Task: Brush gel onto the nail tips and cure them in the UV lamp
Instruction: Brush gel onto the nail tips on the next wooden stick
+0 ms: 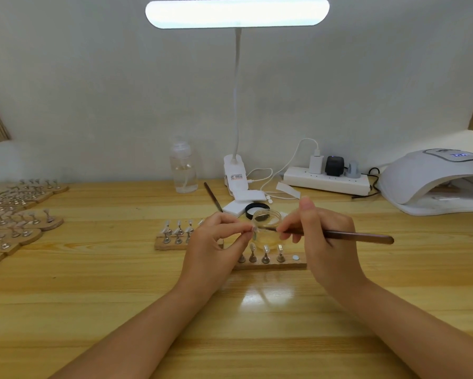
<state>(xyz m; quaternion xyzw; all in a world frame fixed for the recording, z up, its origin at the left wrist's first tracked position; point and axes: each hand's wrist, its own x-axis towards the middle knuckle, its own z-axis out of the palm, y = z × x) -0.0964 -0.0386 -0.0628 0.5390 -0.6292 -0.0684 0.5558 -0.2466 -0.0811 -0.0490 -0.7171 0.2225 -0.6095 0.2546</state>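
My left hand [216,242] pinches a small nail tip on its metal stand [254,231] above the table. My right hand [322,236] grips a brown brush [361,237], its bristle end touching that nail tip. Just behind them sits an open clear gel jar [266,218]. Below my hands a wooden holder strip [273,265] carries several nail tips on stands and one bare magnet. A second holder strip [172,239] lies to the left, partly hidden by my left hand. The white UV lamp [432,181] stands at the far right, its display lit.
Many more holder strips with nail tips [19,214] fill the left side. A clear pump bottle [182,170], a clip desk lamp [236,173], a power strip [327,181], a black jar lid [257,208] and a spare brush [213,196] lie at the back.
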